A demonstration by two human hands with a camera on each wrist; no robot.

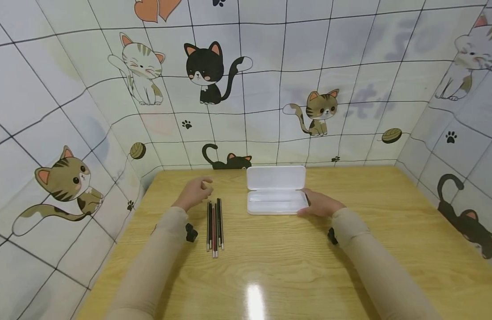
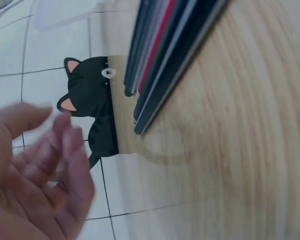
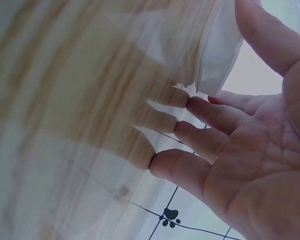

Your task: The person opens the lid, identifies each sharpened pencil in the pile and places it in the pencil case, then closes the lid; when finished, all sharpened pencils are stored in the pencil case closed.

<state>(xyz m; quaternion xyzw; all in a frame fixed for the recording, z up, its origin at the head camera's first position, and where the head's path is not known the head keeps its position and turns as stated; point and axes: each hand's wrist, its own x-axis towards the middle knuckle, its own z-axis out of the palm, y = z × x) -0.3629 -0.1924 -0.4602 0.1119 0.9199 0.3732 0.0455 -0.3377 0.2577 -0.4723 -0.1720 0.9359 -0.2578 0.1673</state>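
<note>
A white pencil case [image 1: 277, 210] stands on the table with its hinged lid [image 1: 275, 178] raised; nothing shows inside. My right hand [image 1: 321, 203] holds its right end, thumb at the front corner and fingers round toward the back. In the right wrist view the case's wall [image 3: 219, 50] lies between thumb and index finger, and the other fingertips touch the tabletop. Several dark pencils [image 1: 215, 226], one of them red, lie side by side to the left. Just beyond their far ends hovers my left hand [image 1: 195, 192], fingers loosely bent with nothing between them.
The wooden table [image 1: 270, 258] ends at a cloth wall [image 1: 266, 98] printed with cats and grid lines. Similar cloth rises on the left and right sides. Dark wrist-camera mounts sit under both sleeves, the left one [image 1: 191, 233] close beside the pencils.
</note>
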